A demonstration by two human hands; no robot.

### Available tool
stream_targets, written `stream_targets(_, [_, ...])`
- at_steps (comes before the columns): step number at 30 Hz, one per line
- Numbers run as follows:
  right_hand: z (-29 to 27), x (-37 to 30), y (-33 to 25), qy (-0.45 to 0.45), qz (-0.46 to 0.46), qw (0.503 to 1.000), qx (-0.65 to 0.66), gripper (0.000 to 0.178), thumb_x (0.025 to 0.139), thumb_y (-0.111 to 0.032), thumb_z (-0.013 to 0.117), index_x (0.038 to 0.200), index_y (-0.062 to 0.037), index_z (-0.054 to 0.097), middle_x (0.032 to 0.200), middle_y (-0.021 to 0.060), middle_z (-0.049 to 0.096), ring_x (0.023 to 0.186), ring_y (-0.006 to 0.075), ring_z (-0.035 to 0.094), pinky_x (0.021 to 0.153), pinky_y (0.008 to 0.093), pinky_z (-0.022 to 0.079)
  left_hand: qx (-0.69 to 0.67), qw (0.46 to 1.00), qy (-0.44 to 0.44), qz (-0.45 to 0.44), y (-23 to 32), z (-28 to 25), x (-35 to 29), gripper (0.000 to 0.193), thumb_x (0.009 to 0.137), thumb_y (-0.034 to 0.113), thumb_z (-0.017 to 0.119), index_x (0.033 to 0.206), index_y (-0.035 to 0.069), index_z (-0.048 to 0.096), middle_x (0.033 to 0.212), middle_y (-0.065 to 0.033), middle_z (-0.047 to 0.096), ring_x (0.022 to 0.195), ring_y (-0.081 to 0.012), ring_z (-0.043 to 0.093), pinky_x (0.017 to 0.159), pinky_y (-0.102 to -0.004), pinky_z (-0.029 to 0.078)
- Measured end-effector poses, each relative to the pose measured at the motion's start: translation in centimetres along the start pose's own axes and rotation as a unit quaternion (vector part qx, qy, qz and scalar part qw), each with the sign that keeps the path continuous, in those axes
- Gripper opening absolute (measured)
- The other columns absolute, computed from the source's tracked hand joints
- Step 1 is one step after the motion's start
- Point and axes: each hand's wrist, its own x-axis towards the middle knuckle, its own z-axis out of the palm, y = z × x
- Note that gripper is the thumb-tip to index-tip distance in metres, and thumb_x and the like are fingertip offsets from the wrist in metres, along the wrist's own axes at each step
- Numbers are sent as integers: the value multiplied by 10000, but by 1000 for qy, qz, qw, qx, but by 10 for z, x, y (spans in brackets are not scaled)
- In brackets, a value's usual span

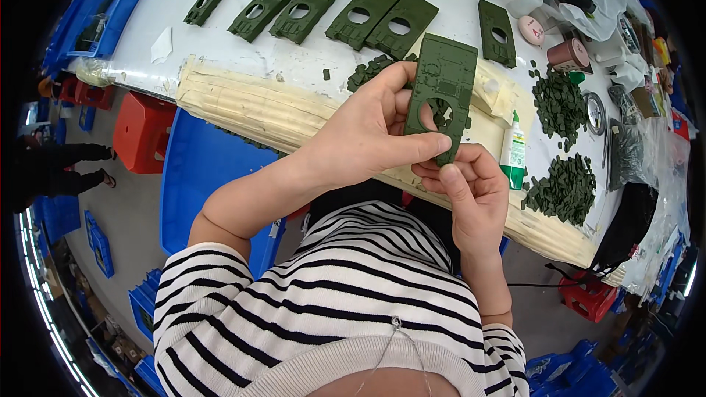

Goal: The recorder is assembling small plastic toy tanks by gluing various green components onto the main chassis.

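Observation:
A dark green plastic model vehicle hull with a round hole is held up over the table's near edge. My left hand is closed around its left side, thumb across the front below the hole. At its lower end the thumb and bent fingers of my right hand are pinched together on the hull. Whether a small part is also between those fingers is hidden. Behind my left hand lies a pile of small green parts. Nearest my right hand stands a glue bottle with a green base.
More green hulls lie in a row across the white table. Heaps of small green pieces sit at the right. Yellowish tape or padding covers the near edge. A blue bin and a red stool stand left.

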Motion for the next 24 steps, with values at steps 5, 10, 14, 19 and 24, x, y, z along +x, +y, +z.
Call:
stream_targets(5, [0, 0, 3, -3, 6, 1000, 6, 198, 934, -14, 572, 1108, 75, 538, 1029, 163, 671, 973, 206, 671, 859, 296, 557, 15, 1000, -3, 1, -2, -1, 0, 575, 828, 15, 692, 1313, -15, 383, 843, -13, 584, 788, -86, 596, 699, -234, 509])
stream_targets(10, [0, 0, 5, -3, 8, 1000, 17, 198, 935, -13, 569, 1110, 73, 538, 1030, 160, 671, 973, 206, 672, 862, 296, 555, 20, 1000, -5, -7, 2, -1, 0, 556, 846, 29, 681, 1320, -11, 394, 818, -18, 580, 756, -94, 588, 687, -238, 504])
stream_targets(14, [1, 1, 2, -1, 8, 1000, 22, 194, 943, -36, 567, 1106, 64, 539, 1045, 164, 673, 962, 209, 677, 856, 297, 554, 34, 999, 21, 20, 1, 0, 1, 443, 957, 245, 555, 1307, 5, 431, 866, -28, 601, 811, -103, 593, 741, -252, 494])
stream_targets(19, [-2, 3, 2, 9, 19, 999, 25, 194, 954, -79, 566, 1098, 49, 541, 1050, 168, 677, 956, 206, 679, 834, 291, 555, 28, 998, 38, -32, 10, -5, 2, 646, 1025, 506, 169, 1359, 9, 412, 998, -75, 642, 929, -142, 616, 808, -309, 491])
stream_targets(24, [1, 4, 1, 22, 18, 1000, 4, 180, 951, -70, 568, 1089, 43, 544, 1044, 165, 681, 948, 187, 677, 810, 270, 547, 104, 987, 79, 89, 2, -15, -6, 577, 1018, 411, 361, 1409, -13, 345, 1090, -119, 598, 935, -161, 618, 816, -302, 509])
